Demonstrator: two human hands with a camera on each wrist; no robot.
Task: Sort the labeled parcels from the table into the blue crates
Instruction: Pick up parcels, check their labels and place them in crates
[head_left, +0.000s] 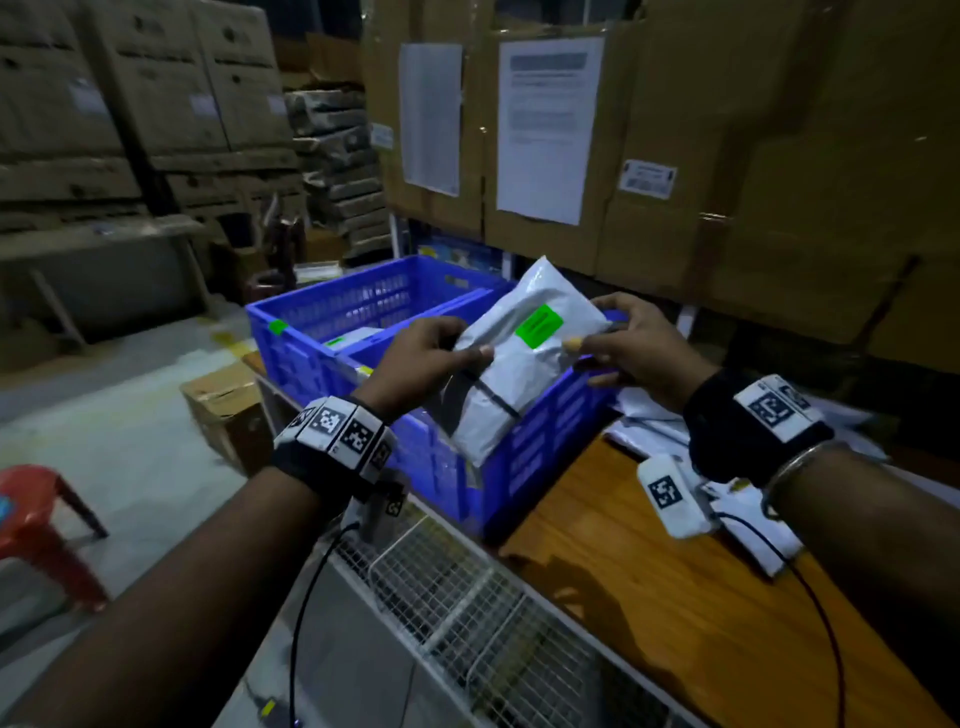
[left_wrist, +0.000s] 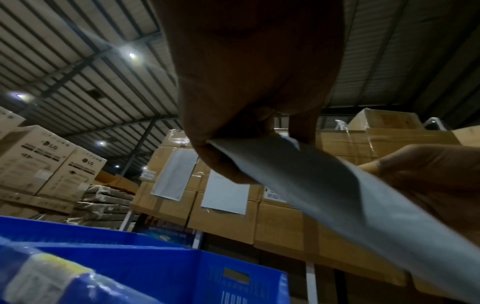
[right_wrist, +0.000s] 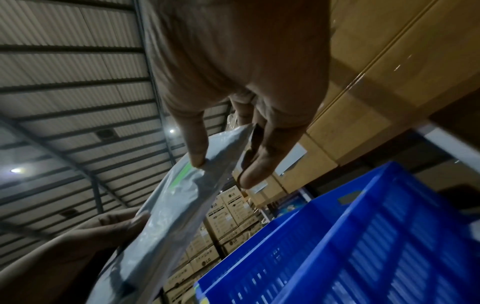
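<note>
1. Stacked cardboard cartons (head_left: 779, 156) fill the top and right of the head view, with white sheets of paper (head_left: 545, 124) taped on them; more cartons stand at upper left.
2. A wooden table (head_left: 675, 597) runs across the lower right of the head view, with a white wire rack (head_left: 467, 597) along its near edge at bottom centre.
3. Two blue crates sit side by side at the table's far end, mid-frame: the far crate (head_left: 311, 306), which has a green tag on its rim and a parcel inside, and the near crate (head_left: 524, 457) just below the hands.
4. A grey parcel (head_left: 514, 358) with a green label (head_left: 539, 326) is held tilted in the air above the near crate, centre of the head view.
5. The left hand (head_left: 421, 358) grips the parcel's left edge, thumb on top and fingers curled beneath; the left wrist view shows the same pinch.
6. The right hand (head_left: 639, 348) pinches the parcel's right edge beside the label, thumb on top.
7. More pale parcels (head_left: 649, 421) lie heaped on the table at the right, partly hidden behind the right wrist.
8. A red plastic stool (head_left: 36, 525) stands on the floor at the left edge.
</note>
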